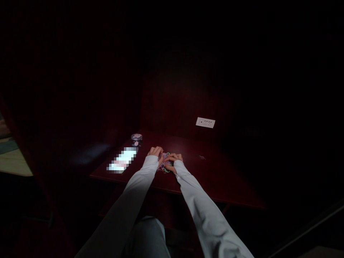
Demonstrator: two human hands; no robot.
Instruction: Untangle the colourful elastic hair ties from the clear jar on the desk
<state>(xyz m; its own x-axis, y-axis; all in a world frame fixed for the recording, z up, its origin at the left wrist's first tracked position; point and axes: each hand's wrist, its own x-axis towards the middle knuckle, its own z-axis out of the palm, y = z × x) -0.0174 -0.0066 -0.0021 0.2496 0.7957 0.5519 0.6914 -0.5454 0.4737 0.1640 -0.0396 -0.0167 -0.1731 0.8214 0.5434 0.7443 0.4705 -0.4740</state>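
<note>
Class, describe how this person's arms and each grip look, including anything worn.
The left sleeve and right sleeve are long, pale whitish-grey and plain, the right visibly creased. The left grip and right grip are bare hands; no gloves show.

One left hand (155,152) and one right hand (176,157) show, with two pale sleeves (141,175). There is one heap of small coloured loops (162,167), too tangled to number, one round container (136,137), one bright pixelated panel (123,159), one socket plate (205,122), one surface (215,179), and a few uncountable strands (202,157).
</note>
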